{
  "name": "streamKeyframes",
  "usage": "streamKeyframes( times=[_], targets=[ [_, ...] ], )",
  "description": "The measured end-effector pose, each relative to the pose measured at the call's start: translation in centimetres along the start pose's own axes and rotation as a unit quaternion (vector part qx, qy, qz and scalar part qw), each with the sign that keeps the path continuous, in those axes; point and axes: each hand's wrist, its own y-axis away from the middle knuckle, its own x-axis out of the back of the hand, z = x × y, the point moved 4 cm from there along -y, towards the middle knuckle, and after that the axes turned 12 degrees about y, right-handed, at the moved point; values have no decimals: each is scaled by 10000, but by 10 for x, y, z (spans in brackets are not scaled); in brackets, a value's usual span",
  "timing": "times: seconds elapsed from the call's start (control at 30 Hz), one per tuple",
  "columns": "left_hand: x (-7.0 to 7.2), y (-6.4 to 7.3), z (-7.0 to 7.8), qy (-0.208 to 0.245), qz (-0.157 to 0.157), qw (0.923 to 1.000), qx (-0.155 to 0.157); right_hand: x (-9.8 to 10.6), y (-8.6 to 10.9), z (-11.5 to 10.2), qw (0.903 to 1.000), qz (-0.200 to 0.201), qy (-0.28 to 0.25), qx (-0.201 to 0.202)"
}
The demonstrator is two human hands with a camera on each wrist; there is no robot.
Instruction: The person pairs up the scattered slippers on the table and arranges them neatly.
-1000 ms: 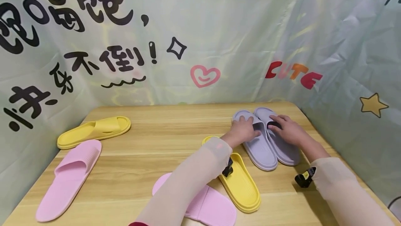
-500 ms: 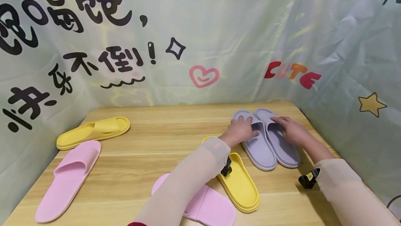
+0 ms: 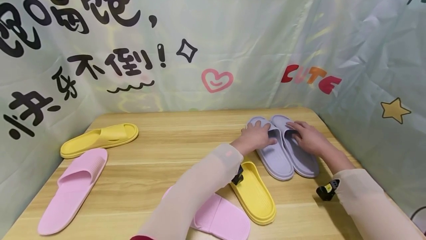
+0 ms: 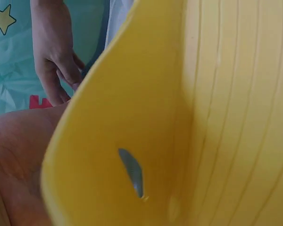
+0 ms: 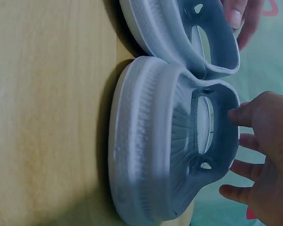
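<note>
Two lavender slippers stand side by side at the back right of the table, toes away from me. My left hand (image 3: 254, 136) holds the strap of the left lavender slipper (image 3: 276, 164), fingers over the top and thumb at the opening. On the right lavender slipper (image 3: 304, 162), my right hand (image 3: 309, 138) pinches the strap edge. The right wrist view shows the right thumb (image 5: 240, 115) over the strap's rim and the other fingers along its outside. A yellow slipper (image 3: 254, 195) lies below my left wrist and fills much of the left wrist view.
A pink slipper (image 3: 224, 216) lies at the front, partly hidden by my left sleeve (image 3: 196, 188). At the left are another yellow slipper (image 3: 100, 140) and another pink slipper (image 3: 73, 192). Printed cloth (image 3: 259, 40) walls the wooden table (image 3: 159, 136) at back and sides.
My right hand has shifted slightly right, and the dark gap under its strap shows less. My left forearm has moved a little left; the slippers have barely moved.
</note>
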Motion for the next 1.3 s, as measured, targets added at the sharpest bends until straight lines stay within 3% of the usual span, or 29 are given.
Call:
streamKeyframes(
  times=[0.33, 0.7, 0.97, 1.3],
  targets=[
    [22, 7, -7, 38, 94, 9998, -196, 13, -1, -11, 9992, 379, 46, 145],
    [42, 16, -11, 266, 144, 9986, -426, 19, -3, -24, 9997, 255, 9, 12],
    [57, 28, -19, -91, 53, 9989, -468, 27, -2, -40, 9988, 448, -61, 199],
    [69, 51, -37, -229, 302, 9932, -1099, 31, 6, -69, 9976, 536, -72, 436]
  ],
)
